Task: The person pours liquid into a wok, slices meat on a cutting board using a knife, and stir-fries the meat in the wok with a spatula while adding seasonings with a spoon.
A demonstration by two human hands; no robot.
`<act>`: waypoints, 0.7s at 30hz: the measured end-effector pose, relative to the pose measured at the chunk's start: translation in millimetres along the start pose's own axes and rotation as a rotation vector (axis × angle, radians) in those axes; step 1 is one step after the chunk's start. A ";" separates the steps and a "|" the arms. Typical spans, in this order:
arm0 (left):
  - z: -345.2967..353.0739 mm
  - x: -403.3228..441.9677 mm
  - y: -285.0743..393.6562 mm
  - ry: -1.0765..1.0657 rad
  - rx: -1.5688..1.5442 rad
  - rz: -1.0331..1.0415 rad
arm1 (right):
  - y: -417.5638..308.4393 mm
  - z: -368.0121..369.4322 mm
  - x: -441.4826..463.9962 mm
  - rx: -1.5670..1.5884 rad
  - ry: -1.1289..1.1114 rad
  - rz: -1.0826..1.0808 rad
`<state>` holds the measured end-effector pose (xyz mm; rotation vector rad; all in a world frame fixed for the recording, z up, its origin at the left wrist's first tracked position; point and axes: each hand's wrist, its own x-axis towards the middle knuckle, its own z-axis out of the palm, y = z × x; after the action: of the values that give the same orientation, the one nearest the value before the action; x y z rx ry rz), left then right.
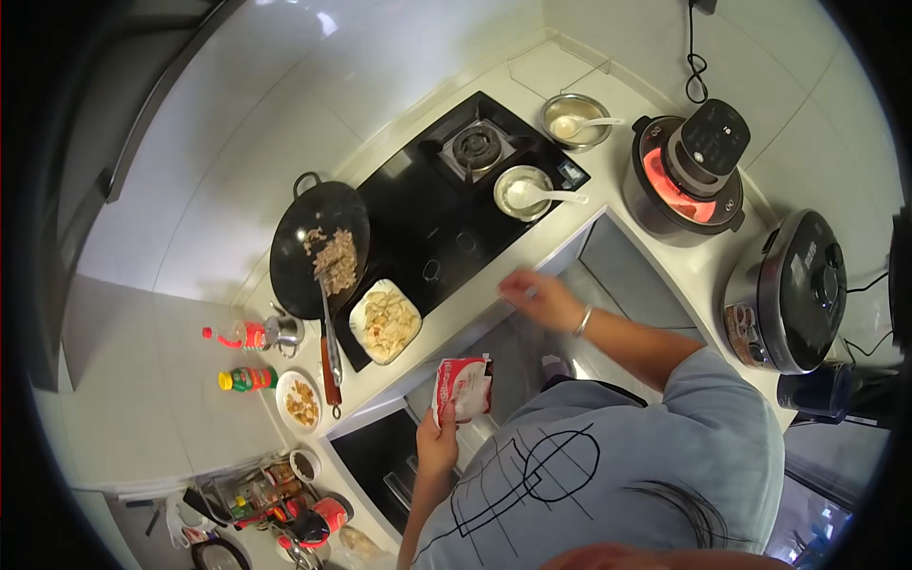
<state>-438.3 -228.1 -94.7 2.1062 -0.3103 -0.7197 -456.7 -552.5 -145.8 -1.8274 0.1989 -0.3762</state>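
Observation:
My left hand (438, 445) grips a red and white packet (463, 388) by its lower edge, in front of the counter. The packet looks opened at its right side. Past the counter's front edge, my right hand (543, 298) hangs in the air with fingers loosely bent, and I see nothing in it. Nearest to that hand is a metal bowl (514, 180) with a white spoon (556, 196) resting in it. A square white dish (385, 323) of pale sliced food sits on the hob, beside a black wok (285, 252) holding browned minced food and a metal-ended spatula (330, 328).
A second metal bowl (579, 142) with a spoon stands behind the hob (408, 209). To the right are a glowing cooker (655, 214) and a rice cooker (784, 285). Bottles (252, 379), a plate of food (283, 404) and a seasoning rack (271, 494) line the left.

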 end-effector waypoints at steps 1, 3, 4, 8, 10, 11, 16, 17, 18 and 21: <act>0.1 7.9 3.5 -0.011 0.033 0.001 | 10.1 -28.2 16.6 0.019 0.115 0.034; 1.7 19.4 11.8 -0.019 0.049 -0.005 | 44.9 -85.6 52.5 0.142 0.407 0.132; 1.9 22.8 16.7 -0.016 0.033 -0.008 | 88.0 -115.2 71.9 0.164 0.525 0.046; 4.5 33.5 31.3 0.057 -0.091 -0.007 | 127.2 -191.8 124.6 0.275 0.772 0.467; 2.6 37.7 25.5 0.082 -0.024 0.024 | 173.0 -223.5 145.9 0.326 0.618 0.580; -1.1 35.0 20.1 0.117 0.008 0.021 | 183.3 -226.0 155.7 0.427 0.628 0.617; -6.5 24.4 11.1 0.172 -0.032 -0.085 | 223.3 -244.6 205.9 0.617 0.837 0.674; -7.1 22.9 5.5 0.184 -0.025 -0.091 | 217.7 -239.5 211.7 0.586 0.857 0.728; -7.8 20.9 2.1 0.190 -0.015 -0.095 | 208.6 -237.3 212.5 0.554 0.883 0.781; -7.5 11.8 6.8 0.270 -0.057 -0.131 | 183.0 -232.1 198.5 0.446 0.927 0.810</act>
<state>-424.0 -232.6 -90.3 2.1513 -0.0037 -0.5039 -343.4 -878.7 -232.9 -0.9032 1.3261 -0.5936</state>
